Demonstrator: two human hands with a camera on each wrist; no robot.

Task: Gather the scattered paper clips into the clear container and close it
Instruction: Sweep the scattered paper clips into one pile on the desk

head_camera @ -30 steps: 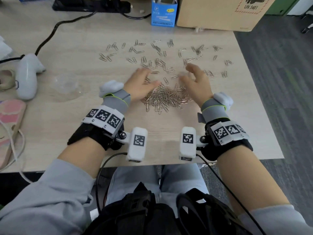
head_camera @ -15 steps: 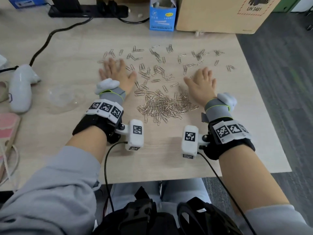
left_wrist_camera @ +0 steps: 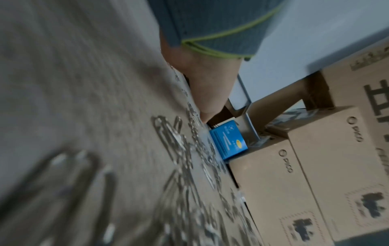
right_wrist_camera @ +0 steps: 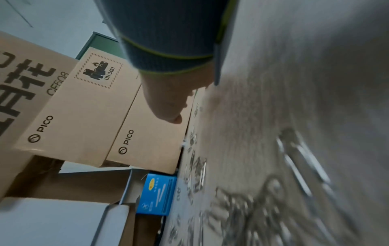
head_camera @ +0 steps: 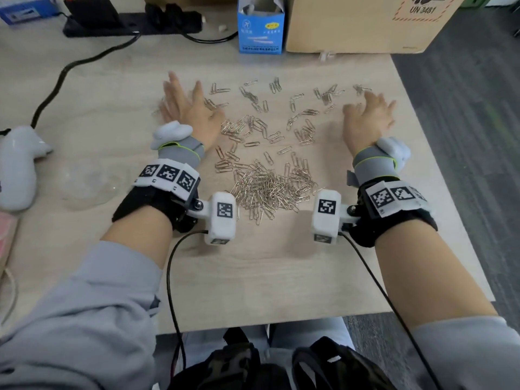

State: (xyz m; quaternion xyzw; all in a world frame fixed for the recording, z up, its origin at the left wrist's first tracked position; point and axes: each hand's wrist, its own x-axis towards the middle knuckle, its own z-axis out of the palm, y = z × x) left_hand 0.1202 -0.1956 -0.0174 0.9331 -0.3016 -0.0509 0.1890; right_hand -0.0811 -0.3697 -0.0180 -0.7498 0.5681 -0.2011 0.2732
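Note:
Silver paper clips lie on the wooden table: a dense pile (head_camera: 270, 190) near me and several loose clips (head_camera: 259, 105) scattered farther out. My left hand (head_camera: 187, 105) lies flat, fingers spread, at the left end of the scatter. At the right end my right hand (head_camera: 368, 114) rests flat with its fingers straight. Neither holds anything. The clear container (head_camera: 84, 184) stands on the table left of my left wrist. In both wrist views the clips (left_wrist_camera: 181, 149) (right_wrist_camera: 195, 166) are blurred, and only the heel of each hand shows.
A white handheld device (head_camera: 19, 167) lies at the left edge. A blue carton (head_camera: 260, 26) and a cardboard box (head_camera: 363, 21) stand at the back, with a black power strip (head_camera: 132, 21) and its cable (head_camera: 70, 68). The table's right edge (head_camera: 439, 164) is near my right hand.
Both hands have moved apart and farther out, from beside the pile to the outer ends of the scattered clips. My head view has shifted closer to the table.

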